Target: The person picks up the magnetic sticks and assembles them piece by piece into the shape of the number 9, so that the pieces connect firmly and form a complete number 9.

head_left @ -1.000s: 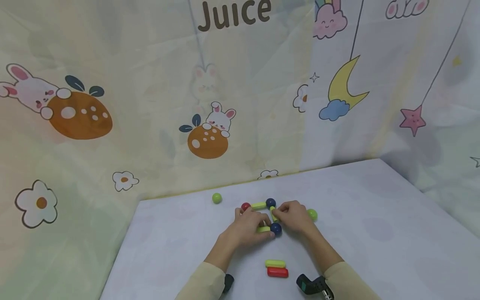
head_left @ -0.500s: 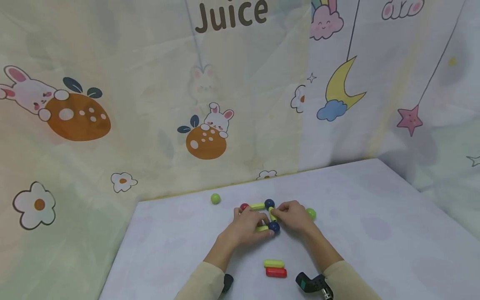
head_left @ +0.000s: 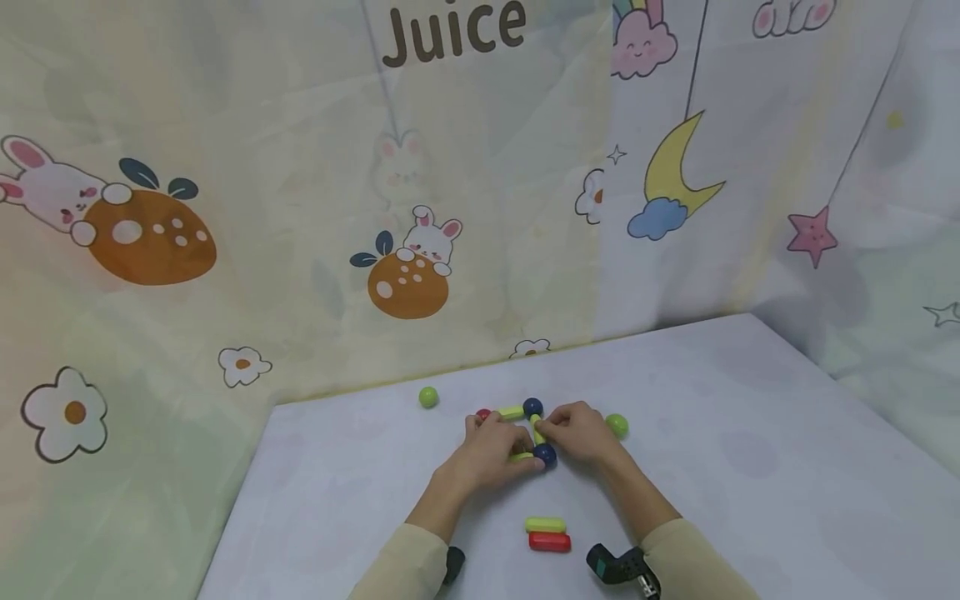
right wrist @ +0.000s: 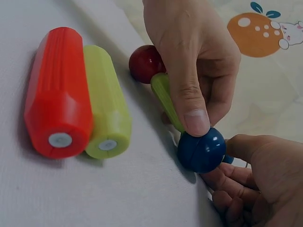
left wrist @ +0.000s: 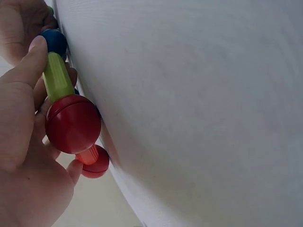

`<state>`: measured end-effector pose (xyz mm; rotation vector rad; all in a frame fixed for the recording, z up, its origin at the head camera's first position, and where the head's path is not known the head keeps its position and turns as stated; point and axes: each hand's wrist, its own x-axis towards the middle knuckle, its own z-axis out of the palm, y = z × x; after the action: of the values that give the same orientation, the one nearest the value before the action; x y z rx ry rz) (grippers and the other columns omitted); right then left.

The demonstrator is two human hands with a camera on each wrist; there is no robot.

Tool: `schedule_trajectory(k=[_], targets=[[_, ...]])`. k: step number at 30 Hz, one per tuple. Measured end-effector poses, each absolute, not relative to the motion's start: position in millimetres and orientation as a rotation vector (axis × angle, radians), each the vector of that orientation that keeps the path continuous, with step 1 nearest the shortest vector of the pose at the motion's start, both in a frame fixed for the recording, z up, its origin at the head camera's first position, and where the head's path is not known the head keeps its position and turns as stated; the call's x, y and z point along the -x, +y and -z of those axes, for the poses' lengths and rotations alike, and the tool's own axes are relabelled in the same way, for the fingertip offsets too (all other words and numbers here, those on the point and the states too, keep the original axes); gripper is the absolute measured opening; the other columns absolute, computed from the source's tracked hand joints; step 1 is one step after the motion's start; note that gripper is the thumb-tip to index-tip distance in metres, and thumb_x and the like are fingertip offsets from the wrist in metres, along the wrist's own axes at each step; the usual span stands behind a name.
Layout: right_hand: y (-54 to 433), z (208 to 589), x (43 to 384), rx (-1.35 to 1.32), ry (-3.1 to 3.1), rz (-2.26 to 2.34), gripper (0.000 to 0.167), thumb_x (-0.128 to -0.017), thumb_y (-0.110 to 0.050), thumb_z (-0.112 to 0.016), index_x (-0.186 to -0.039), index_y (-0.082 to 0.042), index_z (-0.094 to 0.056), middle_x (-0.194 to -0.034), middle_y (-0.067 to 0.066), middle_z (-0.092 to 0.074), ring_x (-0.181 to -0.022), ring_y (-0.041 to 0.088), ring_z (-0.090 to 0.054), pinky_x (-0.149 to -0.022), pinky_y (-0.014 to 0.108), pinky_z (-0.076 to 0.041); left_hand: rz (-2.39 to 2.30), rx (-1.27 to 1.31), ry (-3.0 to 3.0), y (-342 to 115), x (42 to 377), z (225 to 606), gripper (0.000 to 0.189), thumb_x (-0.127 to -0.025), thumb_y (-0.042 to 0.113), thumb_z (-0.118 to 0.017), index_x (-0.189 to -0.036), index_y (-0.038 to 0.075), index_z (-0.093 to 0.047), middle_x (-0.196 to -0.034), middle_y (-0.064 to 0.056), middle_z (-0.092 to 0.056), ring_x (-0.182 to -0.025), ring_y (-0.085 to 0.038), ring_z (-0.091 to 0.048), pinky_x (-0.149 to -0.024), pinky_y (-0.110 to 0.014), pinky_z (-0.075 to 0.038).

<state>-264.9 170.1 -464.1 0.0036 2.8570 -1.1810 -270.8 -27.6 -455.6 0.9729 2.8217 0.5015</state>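
Observation:
A figure of magnetic balls and rods lies under both hands. My left hand [head_left: 491, 454] holds its near side, the thumb on the near blue ball [head_left: 545, 456] and the other fingers reaching over the figure. My right hand [head_left: 583, 432] pinches the yellow-green rod [head_left: 537, 429] between that ball and the far blue ball [head_left: 533, 407]. Another yellow-green rod [left wrist: 59, 78] runs from the near blue ball to a red ball [left wrist: 73, 124]. Beyond it, a red rod [left wrist: 88, 155] meets a second red ball [left wrist: 96, 166]. My left palm hides part of the figure in the head view.
A loose yellow-green rod [head_left: 545, 524] and a thicker-looking red rod [head_left: 550, 542] lie side by side nearer the body. One green ball [head_left: 428, 397] sits at the back left, another [head_left: 617, 426] beyond the right hand. Printed cloth hangs behind the white table [head_left: 750, 500].
The head view has turned slightly to the right. Both hands keep their places on the figure, with no clear movement of the pieces.

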Motion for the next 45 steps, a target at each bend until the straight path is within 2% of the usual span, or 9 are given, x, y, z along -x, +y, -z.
schedule_trajectory(k=[7,11,15,18,21,28,32,38,45], targets=[[167.9,467.1,265.1,0.011,2.873,1.178,0.027,-0.096,-0.035,-0.07,-0.094,-0.009,-0.078,-0.076,-0.002,-0.066,-0.075,0.015,-0.056,-0.07,0.032,-0.045,-0.53,-0.95,2.839,-30.9,270.4,456.9,0.028,-0.089,0.055,-0.074,-0.098,0.028,-0.075,-0.091,0.019,-0.064,-0.106,-0.015,-0.049,-0.092,-0.051,-0.03],[169.0,468.7,265.5,0.023,2.867,1.185,0.028,-0.095,-0.035,-0.071,-0.095,-0.009,-0.078,-0.077,-0.002,-0.067,-0.075,0.015,-0.057,-0.071,0.032,-0.046,-0.557,-0.895,2.884,-36.8,271.7,455.4,0.037,-0.085,0.058,-0.077,-0.108,0.031,-0.071,-0.119,0.007,-0.059,-0.116,-0.018,-0.046,-0.096,-0.05,-0.033],[170.4,467.7,266.5,0.026,2.856,1.205,0.029,-0.095,-0.037,-0.071,-0.096,-0.009,-0.078,-0.079,-0.002,-0.068,-0.077,0.015,-0.058,-0.072,0.033,-0.046,-0.628,-0.827,2.869,-48.3,277.1,453.6,0.065,-0.078,0.062,-0.081,-0.133,0.032,-0.062,-0.153,-0.003,-0.037,-0.138,-0.027,-0.035,-0.106,-0.055,-0.031],[168.8,467.2,267.2,0.028,2.84,1.209,0.03,-0.095,-0.038,-0.07,-0.097,-0.009,-0.078,-0.079,-0.002,-0.068,-0.077,0.015,-0.057,-0.072,0.033,-0.046,-0.658,-0.764,2.831,-62.1,281.1,455.6,0.086,-0.073,0.067,-0.082,-0.146,0.034,-0.052,-0.165,-0.006,-0.025,-0.146,-0.033,-0.027,-0.112,-0.061,-0.03],[166.8,467.7,267.8,0.023,2.818,1.209,0.029,-0.096,-0.038,-0.07,-0.097,-0.01,-0.077,-0.08,-0.002,-0.068,-0.077,0.015,-0.057,-0.072,0.032,-0.046,-0.675,-0.703,2.79,-74.7,283.8,458.3,0.096,-0.069,0.07,-0.082,-0.151,0.036,-0.046,-0.166,-0.006,-0.024,-0.149,-0.034,-0.026,-0.113,-0.062,-0.032],[168.3,466.3,266.6,0.028,2.797,1.215,0.028,-0.097,-0.036,-0.068,-0.099,-0.01,-0.076,-0.082,-0.001,-0.068,-0.078,0.016,-0.057,-0.072,0.032,-0.046,-0.785,-0.63,2.674,-86.0,286.2,461.8,0.104,-0.068,0.068,-0.084,-0.156,0.04,-0.037,-0.161,0.002,-0.038,-0.147,-0.027,-0.037,-0.114,-0.062,-0.035],[167.4,470.4,264.6,0.045,2.795,1.204,0.027,-0.097,-0.038,-0.068,-0.097,-0.011,-0.075,-0.08,-0.001,-0.066,-0.076,0.016,-0.055,-0.07,0.031,-0.044,-0.892,-0.569,2.598,-91.7,284.4,465.8,0.108,-0.068,0.061,-0.088,-0.159,0.039,-0.033,-0.162,0.001,-0.037,-0.151,-0.026,-0.033,-0.116,-0.061,-0.034],[166.7,475.2,266.1,0.073,2.79,1.207,0.028,-0.098,-0.04,-0.068,-0.099,-0.013,-0.075,-0.081,-0.002,-0.065,-0.078,0.017,-0.055,-0.07,0.032,-0.044,-0.952,-0.464,2.557,-98.0,284.0,469.6,0.112,-0.067,0.056,-0.091,-0.159,0.044,-0.028,-0.167,0.002,-0.03,-0.156,-0.038,-0.019,-0.115,-0.069,-0.029],[177.1,467.9,261.4,0.145,2.807,1.156,0.028,-0.098,-0.039,-0.068,-0.104,-0.012,-0.073,-0.086,-0.001,-0.066,-0.082,0.017,-0.056,-0.074,0.033,-0.045,-1.009,-0.457,2.57,-90.4,283.8,469.4,0.111,-0.066,0.057,-0.091,-0.158,0.047,-0.029,-0.167,0.001,-0.031,-0.155,-0.046,-0.016,-0.113,-0.072,-0.027]])
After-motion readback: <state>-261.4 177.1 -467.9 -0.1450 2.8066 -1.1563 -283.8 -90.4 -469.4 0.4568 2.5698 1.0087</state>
